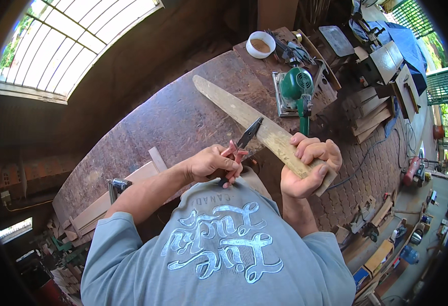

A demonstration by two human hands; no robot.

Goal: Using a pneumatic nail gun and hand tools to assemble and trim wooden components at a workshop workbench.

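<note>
The likeliest trouble is a slip: the black tips of the pliers (pixel 249 133) overlap the near edge of the wooden strip (pixel 232 108) in this view, and if they skidded across it under force, they could gouge its face or jab towards the right hand (pixel 311 166). The long strip could also twist, since it is held only near one end and no hand steadies its far left end. The left hand (pixel 209 164) has its grip wrapped around the red handles; the right hand's grip is pinching the strip by its near right end, fingers curled at the far edge and thumb nearer. Whether the tips are clamped on anything, I cannot tell. The strip slants from far left to near right over the tabletop (pixel 155 120). Counted: two hands, one pair of pliers, one strip in hand and, at the tabletop's far right, one green sander (pixel 296 84) and one white bowl (pixel 259 55) of brown powder
</note>
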